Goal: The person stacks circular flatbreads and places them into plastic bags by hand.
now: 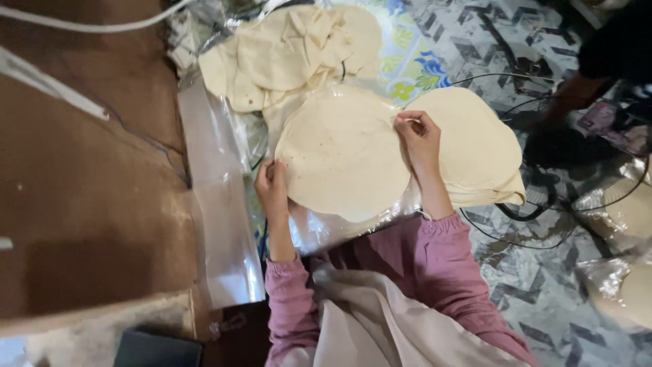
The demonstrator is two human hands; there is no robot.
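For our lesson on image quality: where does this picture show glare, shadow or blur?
Head view: glare on the clear plastic sheet left of the round flatbread; deep shadow over another person's arm at top right; the bagged flatbreads at the right edge look soft and blurred.

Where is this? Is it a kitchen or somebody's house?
Probably a home floor used for making flatbread, not a fitted kitchen. Round thin flatbreads lie on clear plastic sheeting spread over a patterned floor mat, and the left hand and right hand grip one.

Round pale flatbread (339,153), flat (speckled), on plastic
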